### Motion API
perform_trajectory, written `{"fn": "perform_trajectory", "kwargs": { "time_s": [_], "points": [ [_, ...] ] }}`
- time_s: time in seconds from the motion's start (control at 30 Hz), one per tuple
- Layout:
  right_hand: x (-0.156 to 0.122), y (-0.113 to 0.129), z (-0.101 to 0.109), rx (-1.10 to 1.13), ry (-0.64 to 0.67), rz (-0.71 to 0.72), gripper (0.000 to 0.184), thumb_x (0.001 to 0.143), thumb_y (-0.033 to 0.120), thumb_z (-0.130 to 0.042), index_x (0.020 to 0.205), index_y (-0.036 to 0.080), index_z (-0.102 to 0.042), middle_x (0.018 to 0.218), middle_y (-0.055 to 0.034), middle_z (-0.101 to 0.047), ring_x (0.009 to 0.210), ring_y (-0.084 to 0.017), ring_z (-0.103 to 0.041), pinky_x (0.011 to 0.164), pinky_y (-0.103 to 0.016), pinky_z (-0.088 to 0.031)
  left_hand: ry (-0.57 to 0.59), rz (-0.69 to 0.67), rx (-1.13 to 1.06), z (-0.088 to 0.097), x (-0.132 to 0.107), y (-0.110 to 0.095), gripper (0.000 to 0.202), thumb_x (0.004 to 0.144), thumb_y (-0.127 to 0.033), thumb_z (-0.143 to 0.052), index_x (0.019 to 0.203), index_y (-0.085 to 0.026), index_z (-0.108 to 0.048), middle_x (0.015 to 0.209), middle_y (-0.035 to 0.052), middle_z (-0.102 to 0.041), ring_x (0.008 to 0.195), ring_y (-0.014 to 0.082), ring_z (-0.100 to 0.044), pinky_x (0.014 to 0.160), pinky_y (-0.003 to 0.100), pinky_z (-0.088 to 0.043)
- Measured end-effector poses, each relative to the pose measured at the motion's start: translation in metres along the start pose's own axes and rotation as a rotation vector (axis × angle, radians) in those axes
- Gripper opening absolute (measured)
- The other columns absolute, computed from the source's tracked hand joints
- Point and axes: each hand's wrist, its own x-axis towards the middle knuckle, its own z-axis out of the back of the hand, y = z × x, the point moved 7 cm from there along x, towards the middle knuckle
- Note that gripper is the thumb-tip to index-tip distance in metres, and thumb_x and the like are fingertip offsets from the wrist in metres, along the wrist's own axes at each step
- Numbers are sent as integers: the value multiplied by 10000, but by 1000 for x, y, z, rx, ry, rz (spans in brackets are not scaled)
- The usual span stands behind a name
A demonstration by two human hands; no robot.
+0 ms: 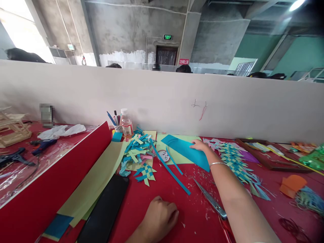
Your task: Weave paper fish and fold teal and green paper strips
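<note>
A wide strip of blue paper (186,150) lies slantwise over a light green sheet (162,137). My right hand (201,145) reaches out to its upper right part, with the fingers closed on the paper's edge. My left hand (162,214) rests on the red table, its fingers curled into a loose fist and nothing seen in it. Two narrow blue paper strips (170,173) lie between the hands. Scissors (212,200) with red handles lie partly under my right forearm. To the left is a heap of blue and green paper scraps (138,148), with a small woven piece (146,173) in front.
A black phone-like slab (106,209) and long yellow-green paper (93,182) lie beside a red divider (58,182). A bottle (126,125) and pen cup (117,128) stand behind. On the right are a woven paper piece (234,162) and a brown frame (273,158). A white partition (162,98) closes the back.
</note>
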Motion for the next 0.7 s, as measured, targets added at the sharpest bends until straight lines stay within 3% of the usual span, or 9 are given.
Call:
{"fn": "perform_trajectory", "kwargs": {
  "time_s": [0.1, 0.2, 0.33, 0.4, 0.47, 0.5, 0.6, 0.63, 0.7],
  "points": [
    [-6, 6, 28, -42, -66, 17, 294, 831, 319, -461, 1065, 145, -494, 1051, -63, -531, 894, -166, -536, 763, -377, -445, 0, -6, 24, 1, 0, 0, 168, 796, -186, -396, 667, -177, -503, 626, 4, -625, 540, 110, -551, 585, 237, -326],
    [-24, 16, 73, -96, -249, 53, 241, 851, 292, -403, 1018, 167, -523, 913, -77, -602, 865, -194, -538, 815, -410, -336, -11, -14, 37, 1, 1, 1, 197, 814, -206, -372, 679, -177, -514, 614, 10, -615, 540, 119, -553, 584, 240, -349],
    [-74, 40, 126, -161, -471, 177, 277, 872, 220, -299, 1022, 147, -520, 918, -124, -610, 830, -197, -524, 837, -380, -232, -66, -9, -35, 6, 0, 4, 176, 823, -229, -365, 786, -192, -533, 679, 11, -615, 597, 133, -569, 621, 249, -402],
    [-111, 54, 138, -179, -527, 254, 294, 875, 207, -277, 1011, 153, -531, 914, -114, -607, 818, -188, -510, 829, -354, -219, -184, -1, -111, 21, -5, 4, 165, 807, -237, -407, 926, -191, -511, 822, 35, -608, 735, 146, -577, 675, 247, -426],
    [-155, 68, 136, -194, -556, 355, 281, 871, 193, -294, 978, 178, -553, 873, -80, -608, 803, -174, -499, 826, -332, -215, -376, -16, -123, 45, -17, -2, 297, 791, -247, -446, 1078, -174, -441, 986, 81, -553, 917, 167, -533, 763, 260, -423],
    [-183, 80, 131, -218, -599, 479, 283, 868, 174, -298, 945, 170, -571, 803, -78, -606, 762, -173, -498, 798, -331, -231, -477, -32, -82, 58, -26, -7, 365, 790, -252, -453, 1140, -167, -398, 1047, 102, -517, 985, 181, -497, 808, 278, -408],
    [-266, 110, 92, -226, -614, 812, 297, 866, 141, -303, 973, 163, -579, 720, -64, -600, 700, -166, -490, 711, -315, -278, -662, -54, 176, 91, -55, -31, 496, 789, -269, -471, 1250, -185, -310, 1144, 125, -462, 1078, 220, -429, 897, 341, -339],
    [-291, 118, 76, -221, -609, 886, 294, 862, 130, -313, 977, 171, -580, 714, -56, -601, 690, -162, -489, 687, -310, -289, -647, -75, 273, 95, -63, -39, 497, 793, -261, -467, 1262, -217, -308, 1175, 111, -457, 1107, 225, -408, 931, 360, -298],
    [-332, 128, 42, -179, -574, 984, 262, 850, 127, -351, 931, 187, -593, 711, -41, -605, 669, -156, -491, 668, -307, -313, -492, -69, 386, 90, -72, -46, 480, 808, -239, -433, 1272, -250, -313, 1256, 72, -426, 1166, 219, -357, 981, 371, -224]
  ]
}}
